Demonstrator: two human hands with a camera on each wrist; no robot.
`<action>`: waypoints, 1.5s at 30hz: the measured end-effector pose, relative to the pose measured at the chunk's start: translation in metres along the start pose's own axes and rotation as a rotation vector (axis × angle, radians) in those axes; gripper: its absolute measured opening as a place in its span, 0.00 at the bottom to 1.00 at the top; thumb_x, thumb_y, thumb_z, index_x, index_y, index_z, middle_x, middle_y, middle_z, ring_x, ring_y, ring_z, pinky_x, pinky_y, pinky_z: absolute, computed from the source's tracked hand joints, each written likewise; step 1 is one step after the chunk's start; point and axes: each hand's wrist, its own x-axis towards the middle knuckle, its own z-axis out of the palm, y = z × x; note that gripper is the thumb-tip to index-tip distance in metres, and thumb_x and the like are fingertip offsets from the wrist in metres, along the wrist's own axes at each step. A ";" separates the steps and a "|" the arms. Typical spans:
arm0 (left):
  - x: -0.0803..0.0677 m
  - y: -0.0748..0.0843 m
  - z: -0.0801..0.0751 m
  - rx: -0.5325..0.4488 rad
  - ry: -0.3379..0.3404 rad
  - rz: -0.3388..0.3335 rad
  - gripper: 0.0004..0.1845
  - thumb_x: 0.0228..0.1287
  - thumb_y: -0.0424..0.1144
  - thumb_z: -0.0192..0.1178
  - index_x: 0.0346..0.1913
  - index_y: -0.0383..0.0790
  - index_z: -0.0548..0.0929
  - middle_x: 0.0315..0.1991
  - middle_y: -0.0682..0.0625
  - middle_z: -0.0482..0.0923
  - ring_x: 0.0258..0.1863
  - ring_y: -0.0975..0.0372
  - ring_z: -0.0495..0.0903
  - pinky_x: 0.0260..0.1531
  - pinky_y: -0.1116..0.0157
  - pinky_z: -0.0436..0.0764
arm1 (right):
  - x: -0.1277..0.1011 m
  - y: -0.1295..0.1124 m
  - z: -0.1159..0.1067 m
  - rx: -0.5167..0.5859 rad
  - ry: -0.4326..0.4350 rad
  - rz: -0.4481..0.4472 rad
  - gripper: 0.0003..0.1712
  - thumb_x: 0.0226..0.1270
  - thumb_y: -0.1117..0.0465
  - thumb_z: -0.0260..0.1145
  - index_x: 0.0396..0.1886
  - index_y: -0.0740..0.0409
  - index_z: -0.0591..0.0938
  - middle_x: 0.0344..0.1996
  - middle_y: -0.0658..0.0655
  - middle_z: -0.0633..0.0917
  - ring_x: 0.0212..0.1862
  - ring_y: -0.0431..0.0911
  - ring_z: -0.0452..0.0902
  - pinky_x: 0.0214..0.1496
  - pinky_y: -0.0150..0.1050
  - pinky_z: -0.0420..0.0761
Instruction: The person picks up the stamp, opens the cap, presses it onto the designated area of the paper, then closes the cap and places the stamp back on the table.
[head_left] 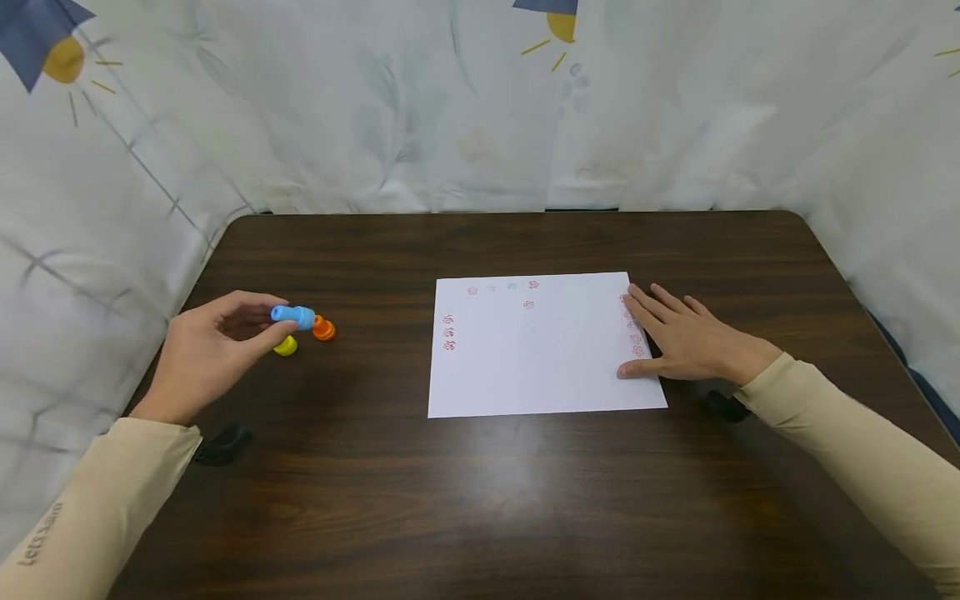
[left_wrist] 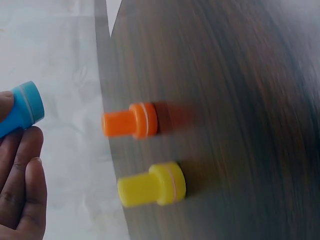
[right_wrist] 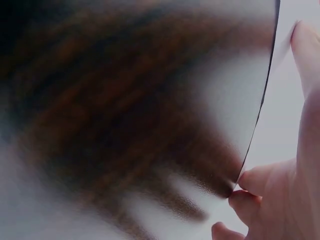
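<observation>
Between thumb and fingers my left hand [head_left: 210, 346] pinches a small blue toy stamp [head_left: 292, 316], tipped sideways above the table's left side. In the left wrist view the blue stamp's wider, ringed end points away from the palm. Just beyond it an orange stamp [left_wrist: 130, 121] and a yellow stamp [left_wrist: 152, 185] stand side by side on the table. My right hand [head_left: 690, 337] lies palm down with spread fingers on the right edge of a white paper sheet [head_left: 540, 375]. Small flower-like prints, mostly red, run along the sheet's top, left and right edges.
The dark wood table [head_left: 525, 500] has a shiny surface that throws reflections. White patterned cloth [head_left: 450, 125] hangs behind it and along its sides. Dark wrist devices show under both sleeves.
</observation>
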 end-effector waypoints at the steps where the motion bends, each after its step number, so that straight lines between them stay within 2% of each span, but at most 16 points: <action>1: 0.000 -0.002 -0.002 0.000 0.006 0.002 0.16 0.61 0.45 0.76 0.50 0.51 0.88 0.36 0.80 0.83 0.33 0.86 0.83 0.35 0.86 0.78 | 0.000 0.000 0.000 0.001 -0.001 0.000 0.68 0.62 0.21 0.61 0.85 0.58 0.46 0.86 0.62 0.46 0.85 0.67 0.39 0.79 0.77 0.46; 7: 0.000 -0.018 -0.010 -0.012 0.053 0.005 0.16 0.60 0.41 0.76 0.51 0.44 0.88 0.37 0.82 0.82 0.33 0.87 0.82 0.37 0.89 0.78 | 0.001 0.002 0.002 -0.004 -0.003 -0.001 0.69 0.61 0.20 0.61 0.85 0.57 0.46 0.86 0.62 0.45 0.85 0.67 0.39 0.78 0.78 0.47; 13: -0.002 -0.030 -0.015 -0.022 0.068 -0.015 0.17 0.60 0.38 0.76 0.51 0.39 0.87 0.35 0.84 0.81 0.33 0.88 0.81 0.37 0.89 0.77 | 0.001 0.001 0.002 -0.001 -0.001 0.000 0.69 0.61 0.20 0.61 0.85 0.58 0.46 0.86 0.62 0.45 0.85 0.67 0.39 0.79 0.77 0.47; 21: -0.002 -0.047 -0.020 0.005 0.116 -0.023 0.18 0.58 0.33 0.76 0.51 0.33 0.87 0.33 0.90 0.77 0.32 0.93 0.78 0.36 0.92 0.74 | 0.001 0.001 0.001 -0.012 0.008 -0.009 0.69 0.61 0.21 0.61 0.85 0.58 0.46 0.86 0.62 0.45 0.85 0.67 0.38 0.79 0.77 0.47; 26: -0.001 -0.053 -0.027 0.059 0.099 -0.036 0.17 0.60 0.35 0.75 0.50 0.33 0.87 0.32 0.93 0.74 0.30 0.96 0.75 0.32 0.92 0.73 | 0.001 0.002 0.002 -0.015 0.009 -0.014 0.68 0.62 0.21 0.62 0.85 0.59 0.47 0.86 0.63 0.46 0.85 0.67 0.39 0.79 0.76 0.47; 33: 0.000 -0.066 -0.031 0.187 0.019 -0.021 0.17 0.61 0.38 0.75 0.49 0.33 0.88 0.28 0.96 0.68 0.27 0.98 0.70 0.26 0.90 0.71 | 0.001 0.003 0.003 -0.014 0.016 -0.047 0.68 0.63 0.23 0.62 0.84 0.62 0.47 0.85 0.66 0.47 0.85 0.67 0.41 0.81 0.73 0.47; 35: 0.000 -0.069 -0.030 0.209 -0.008 -0.017 0.16 0.61 0.38 0.75 0.49 0.34 0.88 0.28 0.87 0.76 0.27 0.98 0.70 0.27 0.90 0.72 | 0.001 0.003 0.003 -0.014 0.018 -0.054 0.68 0.63 0.23 0.63 0.84 0.63 0.48 0.85 0.67 0.47 0.85 0.66 0.42 0.82 0.72 0.47; 38: 0.000 -0.071 -0.028 0.240 -0.042 -0.016 0.16 0.61 0.38 0.75 0.48 0.34 0.87 0.30 0.58 0.91 0.27 0.98 0.69 0.26 0.89 0.72 | 0.001 0.003 0.004 -0.014 0.016 -0.060 0.69 0.63 0.23 0.62 0.84 0.65 0.48 0.84 0.68 0.47 0.85 0.66 0.44 0.82 0.71 0.49; 40: 0.000 -0.071 -0.027 0.257 -0.064 -0.018 0.16 0.62 0.39 0.75 0.49 0.34 0.87 0.35 0.38 0.91 0.27 0.99 0.68 0.26 0.89 0.71 | 0.001 0.002 0.004 -0.015 0.013 -0.058 0.69 0.63 0.23 0.62 0.83 0.66 0.48 0.84 0.68 0.47 0.85 0.66 0.44 0.83 0.70 0.49; 41: 0.000 -0.072 -0.026 0.260 -0.075 -0.020 0.16 0.62 0.39 0.74 0.49 0.34 0.87 0.39 0.32 0.90 0.27 0.99 0.68 0.26 0.89 0.71 | 0.001 0.002 0.004 -0.017 0.012 -0.057 0.69 0.63 0.23 0.62 0.83 0.66 0.49 0.84 0.68 0.47 0.85 0.66 0.44 0.83 0.70 0.49; 45: 0.002 -0.072 -0.022 0.274 -0.118 -0.040 0.18 0.64 0.41 0.73 0.51 0.34 0.86 0.42 0.31 0.89 0.29 1.00 0.67 0.27 0.89 0.70 | 0.001 0.002 0.004 -0.025 0.013 -0.057 0.68 0.63 0.23 0.62 0.83 0.65 0.49 0.84 0.68 0.47 0.85 0.66 0.44 0.83 0.69 0.49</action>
